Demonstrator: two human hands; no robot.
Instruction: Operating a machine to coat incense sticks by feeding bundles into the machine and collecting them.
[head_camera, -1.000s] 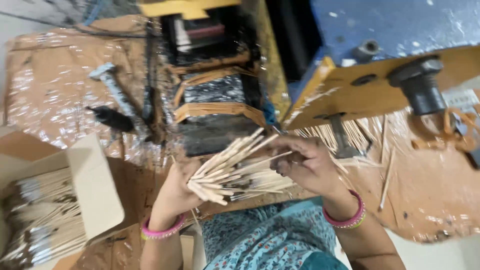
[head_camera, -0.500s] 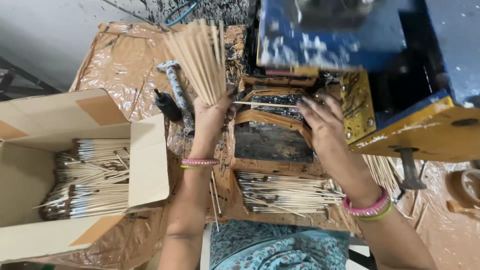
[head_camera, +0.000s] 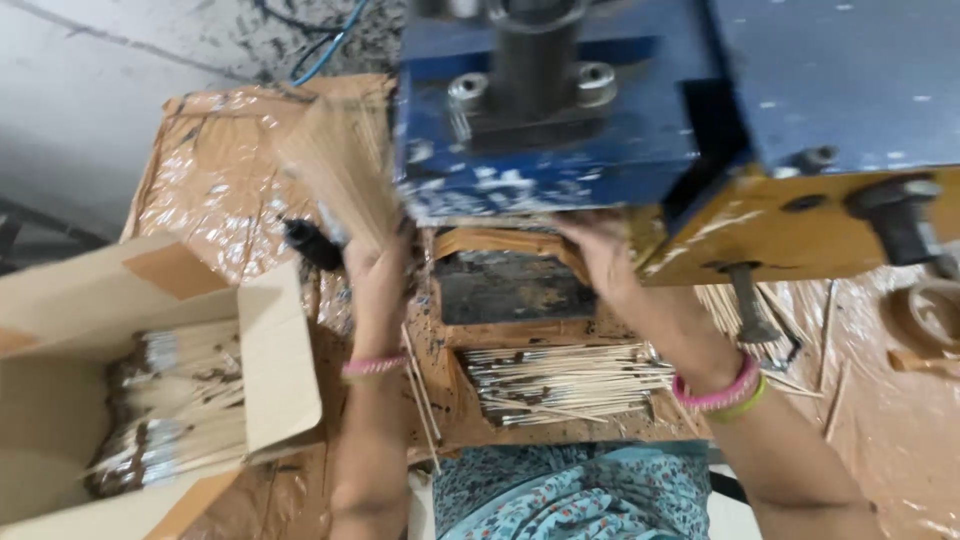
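Head view, looking down on the counter. My left hand (head_camera: 378, 262) was closed around the lower end of a bundle of thin bamboo sticks (head_camera: 338, 170), which fanned upward and to the left over the counter's far left part; the grip low on the bundle let the loose ends spread, and motion blur softened them. My right hand (head_camera: 603, 250) reached under the front edge of the blue machine head (head_camera: 560, 130); its fingers were hidden there, so I could not tell whether it was open or gripping anything.

Between the two hands sat a dark, soot-stained feed tray (head_camera: 505, 288) with an orange-brown rim, directly below the machine head. Nearer my body, a second batch of coated sticks (head_camera: 565, 385) lay flat and roughly parallel, tips pointing left, near the counter's near edge. An open cardboard box (head_camera: 270, 350) stood at the counter's left edge, holding finished sticks (head_camera: 170, 400) stacked lengthwise, dark at one end and pale at the other.

Materials: the counter (head_camera: 215, 190) was wrapped in crinkled, glossy brown plastic sheet; the machine was chipped blue-painted metal on a yellow-ochre body (head_camera: 790, 230) with a black knob (head_camera: 900, 215). Stray sticks (head_camera: 800, 330) lay scattered at the counter's right side. Pink bangles circled both wrists.
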